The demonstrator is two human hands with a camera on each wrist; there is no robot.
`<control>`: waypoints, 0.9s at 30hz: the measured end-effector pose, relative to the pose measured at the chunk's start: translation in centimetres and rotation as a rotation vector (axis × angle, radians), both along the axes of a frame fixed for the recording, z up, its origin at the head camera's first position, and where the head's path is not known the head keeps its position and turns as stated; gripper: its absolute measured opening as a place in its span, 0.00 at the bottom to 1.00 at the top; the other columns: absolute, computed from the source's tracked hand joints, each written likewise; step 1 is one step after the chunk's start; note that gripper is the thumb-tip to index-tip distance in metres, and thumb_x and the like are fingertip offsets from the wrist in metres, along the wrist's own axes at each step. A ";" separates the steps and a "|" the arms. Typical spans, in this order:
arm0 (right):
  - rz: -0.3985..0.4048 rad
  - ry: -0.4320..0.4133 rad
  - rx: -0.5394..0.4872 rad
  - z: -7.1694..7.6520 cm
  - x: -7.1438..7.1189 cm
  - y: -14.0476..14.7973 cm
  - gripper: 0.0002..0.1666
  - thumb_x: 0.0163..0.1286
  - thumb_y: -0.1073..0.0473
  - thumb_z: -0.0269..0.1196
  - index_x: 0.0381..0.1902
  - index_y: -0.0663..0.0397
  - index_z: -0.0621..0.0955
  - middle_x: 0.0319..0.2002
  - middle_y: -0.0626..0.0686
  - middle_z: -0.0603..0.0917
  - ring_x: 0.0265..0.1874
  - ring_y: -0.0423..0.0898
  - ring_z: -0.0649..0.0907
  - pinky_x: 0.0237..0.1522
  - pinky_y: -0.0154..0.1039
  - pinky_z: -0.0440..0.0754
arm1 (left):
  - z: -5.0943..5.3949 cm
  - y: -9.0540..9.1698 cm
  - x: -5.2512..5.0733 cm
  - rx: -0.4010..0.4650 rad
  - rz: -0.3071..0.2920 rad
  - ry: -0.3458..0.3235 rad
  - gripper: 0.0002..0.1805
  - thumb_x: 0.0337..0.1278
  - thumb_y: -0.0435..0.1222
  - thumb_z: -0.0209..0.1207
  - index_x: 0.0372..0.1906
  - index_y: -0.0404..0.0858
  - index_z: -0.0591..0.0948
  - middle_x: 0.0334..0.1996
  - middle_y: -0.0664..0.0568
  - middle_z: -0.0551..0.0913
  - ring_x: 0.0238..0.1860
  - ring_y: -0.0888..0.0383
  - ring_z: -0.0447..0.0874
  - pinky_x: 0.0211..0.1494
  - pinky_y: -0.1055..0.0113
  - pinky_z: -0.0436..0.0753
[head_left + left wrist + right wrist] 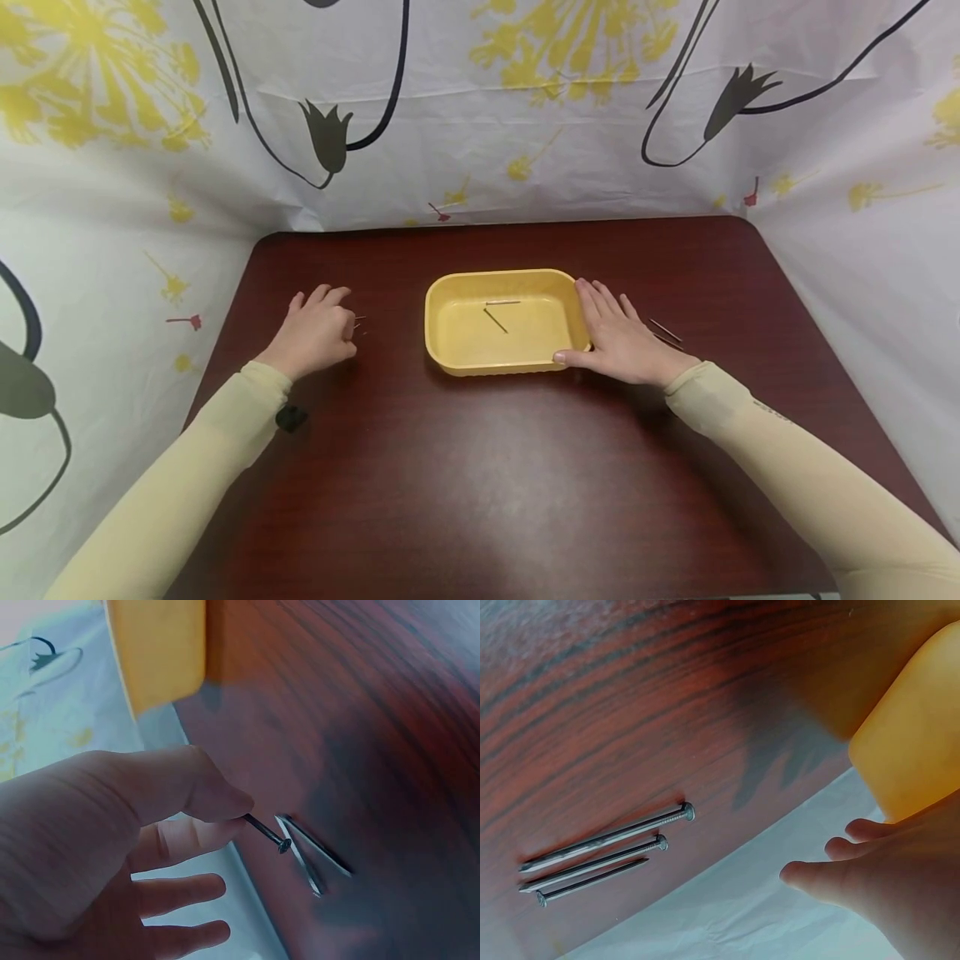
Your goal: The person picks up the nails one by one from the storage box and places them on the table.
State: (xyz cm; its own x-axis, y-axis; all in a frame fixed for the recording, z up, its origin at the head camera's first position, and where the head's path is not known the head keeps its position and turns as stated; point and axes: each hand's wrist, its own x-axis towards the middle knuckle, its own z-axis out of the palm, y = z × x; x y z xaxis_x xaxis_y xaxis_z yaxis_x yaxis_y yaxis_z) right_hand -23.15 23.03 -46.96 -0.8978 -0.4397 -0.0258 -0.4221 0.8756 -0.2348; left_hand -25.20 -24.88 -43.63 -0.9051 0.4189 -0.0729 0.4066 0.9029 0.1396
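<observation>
My left hand (315, 335) is over the table left of the yellow tray (510, 367). In the left wrist view, thumb and index finger of the left hand (150, 825) pinch a nail (264, 831), its head pointing away from the fingertips. Two more nails (322, 851) lie on the table just beyond it. My right hand (626, 343) rests on the tray's right rim, fingers spread and thumb at the front corner. Two nails (495, 318) (504, 302) lie inside the tray. Three nails (604, 841) lie side by side on the table near the right hand (870, 877).
The dark red wooden table (495, 483) has a white patterned cloth (465, 108) hanging behind it and at both sides. A small black object (291, 417) shows at the left wrist, beneath the sleeve.
</observation>
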 end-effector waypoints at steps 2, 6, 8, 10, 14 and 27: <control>-0.001 0.000 0.003 0.0 0.0 0.0 0.74 0.59 0.15 0.53 0.81 0.58 0.37 0.81 0.57 0.41 0.79 0.57 0.45 0.70 0.69 0.46 | -0.2 -0.5 0.0 -0.004 0.017 -0.011 0.11 0.49 0.35 0.68 0.18 0.45 0.78 0.70 0.35 0.65 0.71 0.34 0.56 0.67 0.26 0.50; -0.004 0.002 0.003 0.0 -0.1 0.0 0.74 0.59 0.16 0.53 0.81 0.58 0.38 0.81 0.57 0.41 0.79 0.58 0.45 0.70 0.69 0.46 | -0.5 -1.4 -0.1 -0.011 0.048 -0.023 0.10 0.49 0.35 0.68 0.19 0.45 0.80 0.70 0.33 0.66 0.70 0.33 0.57 0.66 0.25 0.51; -0.005 0.002 0.000 -0.1 0.0 0.0 0.74 0.59 0.16 0.54 0.81 0.58 0.38 0.81 0.58 0.42 0.78 0.58 0.46 0.70 0.69 0.46 | -0.6 -1.7 -0.1 -0.010 0.060 -0.036 0.09 0.49 0.36 0.69 0.20 0.44 0.81 0.70 0.33 0.65 0.71 0.32 0.56 0.66 0.25 0.50; -0.007 0.000 -0.004 -0.1 0.0 0.0 0.74 0.59 0.16 0.54 0.81 0.59 0.38 0.81 0.59 0.43 0.78 0.58 0.46 0.70 0.69 0.46 | -0.8 -2.0 -0.2 -0.010 0.071 -0.057 0.10 0.50 0.36 0.70 0.20 0.44 0.81 0.71 0.32 0.64 0.71 0.31 0.56 0.65 0.25 0.50; -0.007 -0.004 -0.017 -0.2 0.0 0.0 0.74 0.59 0.16 0.55 0.81 0.59 0.38 0.80 0.60 0.45 0.78 0.58 0.46 0.70 0.69 0.45 | -1.4 -2.3 -0.3 -0.024 0.089 -0.094 0.10 0.52 0.37 0.70 0.20 0.44 0.81 0.71 0.31 0.64 0.71 0.31 0.56 0.65 0.24 0.50; -0.007 -0.003 -0.022 -0.3 0.0 0.1 0.74 0.59 0.16 0.54 0.81 0.58 0.38 0.80 0.60 0.44 0.78 0.58 0.46 0.70 0.69 0.46 | -2.1 -2.7 -0.7 -0.030 0.110 -0.112 0.09 0.53 0.37 0.69 0.22 0.43 0.82 0.71 0.30 0.63 0.71 0.31 0.56 0.65 0.24 0.50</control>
State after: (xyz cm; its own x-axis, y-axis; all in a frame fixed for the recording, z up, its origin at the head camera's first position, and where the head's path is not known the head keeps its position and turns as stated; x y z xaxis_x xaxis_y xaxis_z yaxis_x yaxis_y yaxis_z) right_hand -23.17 23.12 -47.24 -0.9007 -0.4340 -0.0188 -0.4154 0.8732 -0.2549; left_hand -25.92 -27.60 -45.69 -0.9307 0.3142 -0.1874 0.2888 0.9455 0.1506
